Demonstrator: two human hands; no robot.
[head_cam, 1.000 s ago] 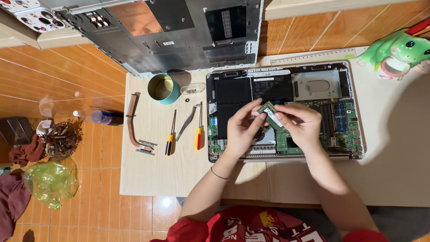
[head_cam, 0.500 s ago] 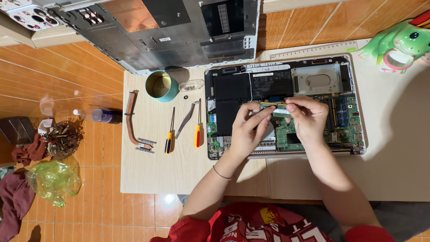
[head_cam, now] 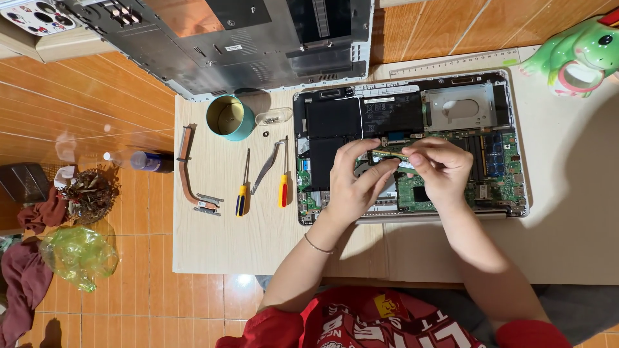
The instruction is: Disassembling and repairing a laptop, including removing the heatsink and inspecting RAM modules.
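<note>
Both hands pinch a slim green memory stick [head_cam: 389,154] over the opened grey laptop's circuit board [head_cam: 451,180] — left hand [head_cam: 351,187] at one end, right hand [head_cam: 442,171] at the other. Best gripped by its edges, level — no twisting.

Both bare forearms reach forward from the bottom edge and converge. The left hand [head_cam: 351,183] curls, palm down, thumb and forefinger extended toward the right hand [head_cam: 442,171], whose bent fingers pinch together, seemingly gripping something thin between them.
</note>
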